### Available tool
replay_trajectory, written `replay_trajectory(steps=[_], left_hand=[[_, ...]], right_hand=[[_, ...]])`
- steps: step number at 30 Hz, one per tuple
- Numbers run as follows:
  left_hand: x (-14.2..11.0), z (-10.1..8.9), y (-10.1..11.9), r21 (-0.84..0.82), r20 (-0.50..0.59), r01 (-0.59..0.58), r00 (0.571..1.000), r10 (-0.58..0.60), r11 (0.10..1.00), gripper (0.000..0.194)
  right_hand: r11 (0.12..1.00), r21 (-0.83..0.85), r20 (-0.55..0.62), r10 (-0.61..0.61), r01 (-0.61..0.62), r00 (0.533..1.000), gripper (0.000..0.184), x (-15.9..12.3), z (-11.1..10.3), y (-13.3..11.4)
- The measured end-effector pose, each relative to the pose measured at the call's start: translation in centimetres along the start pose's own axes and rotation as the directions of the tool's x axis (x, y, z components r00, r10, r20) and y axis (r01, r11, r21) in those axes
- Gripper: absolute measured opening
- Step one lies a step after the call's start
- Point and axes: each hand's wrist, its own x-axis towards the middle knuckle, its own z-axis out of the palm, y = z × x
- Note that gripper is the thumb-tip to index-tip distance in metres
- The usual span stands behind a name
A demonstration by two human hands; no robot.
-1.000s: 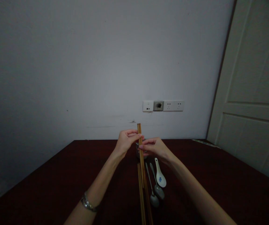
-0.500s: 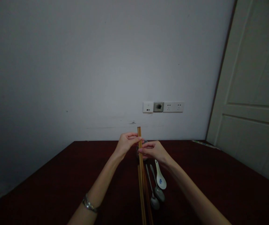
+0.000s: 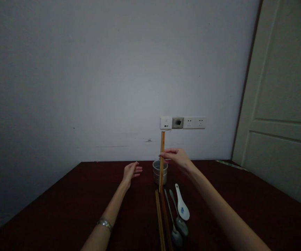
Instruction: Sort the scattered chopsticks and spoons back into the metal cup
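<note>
Right hand [image 3: 175, 157]: pinching the upright chopsticks [image 3: 162, 162], seen in front of the metal cup [image 3: 156, 171]
Left hand [image 3: 132, 171]: fingers loosely curled, apparently holding nothing, left of the cup
White spoon [image 3: 182, 205]: nearer the camera than the cup, to its right

There are two held chopsticks [image 3: 162, 143], three spoons [image 3: 183, 210], one cup [image 3: 156, 174].

Likely a room in a home: the dark wooden table [image 3: 69, 198] has wall sockets [image 3: 194, 122] above and a panelled door [image 3: 278, 104] right of it.
</note>
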Motion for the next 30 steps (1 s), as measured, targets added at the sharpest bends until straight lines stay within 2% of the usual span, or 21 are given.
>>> replay_trajectory(steps=[3,5,8,12,16,22,27,30], left_hand=[[1.2,-1.0,-3.1,0.017,-0.024,0.053,0.998,-0.053,0.998,0.027],[1.7,-1.3,-4.4,0.018,-0.036,0.054,0.998,-0.053,0.998,0.025],[1.9,-1.5,-5.2,0.027,-0.036,0.018,0.999,-0.017,0.999,0.026],[1.8,-1.6,-5.5,0.065,-0.031,-0.045,0.998,0.047,0.997,0.029],[1.7,-1.6,-5.8,0.108,-0.018,-0.086,0.996,0.089,0.990,0.034],[1.8,-1.4,-5.9,0.156,-0.010,-0.085,0.996,0.087,0.984,0.036],[1.7,-1.4,-5.8,0.164,0.001,-0.083,0.996,0.084,0.983,0.035],[1.7,-1.4,-5.8,0.171,0.000,-0.089,0.996,0.090,0.981,0.034]], right_hand=[[0.994,-0.002,-0.012,-0.107,0.107,0.994,0.023,3.4,-0.5,-1.9],[0.987,-0.021,-0.016,-0.162,0.162,0.987,0.020,5.8,-1.0,-2.9],[0.981,-0.060,-0.042,-0.187,0.184,0.981,0.018,9.1,-1.6,-3.3],[0.983,-0.111,-0.047,-0.149,0.143,0.988,0.017,11.7,-2.1,-1.7],[0.992,-0.113,-0.069,-0.068,0.060,0.995,0.016,12.6,-2.2,1.4],[0.997,-0.073,-0.058,0.014,-0.018,0.998,0.016,12.3,-2.2,6.1],[0.993,-0.072,-0.070,0.092,-0.097,0.993,0.016,11.7,-2.0,8.2],[0.993,-0.075,-0.057,0.090,-0.094,0.994,0.014,11.5,-1.9,9.0]])
